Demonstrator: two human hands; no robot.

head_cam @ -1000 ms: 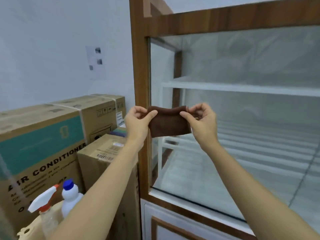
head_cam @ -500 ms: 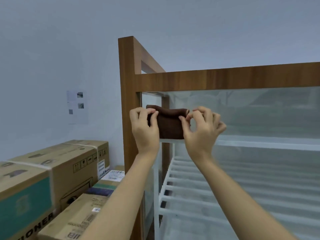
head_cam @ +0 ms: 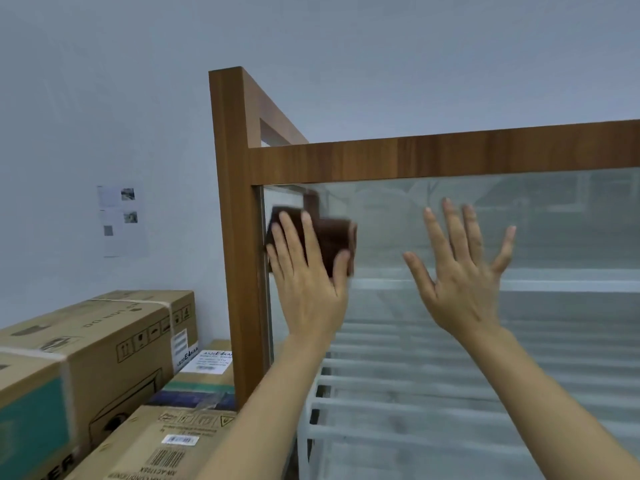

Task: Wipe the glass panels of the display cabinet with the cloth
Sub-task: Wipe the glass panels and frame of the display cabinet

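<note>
The display cabinet has a brown wooden frame (head_cam: 450,155) and a large front glass panel (head_cam: 561,237) with white slatted shelves behind it. A folded dark brown cloth (head_cam: 334,237) lies flat against the glass at its upper left corner, beside the wooden post. My left hand (head_cam: 308,271) presses on the cloth with flat, spread fingers and covers its left part. My right hand (head_cam: 460,271) is held up to the right of the cloth, fingers spread, holding nothing, at or just in front of the glass.
Several cardboard boxes (head_cam: 104,344) are stacked to the left of the cabinet, against a pale wall. A sheet of paper (head_cam: 121,220) is stuck on that wall. White shelf slats (head_cam: 450,382) show through the glass below my hands.
Both hands held the cloth between them before. Now my right hand has let go and opened to the right, while my left hand flattens the cloth on the glass's upper left corner.
</note>
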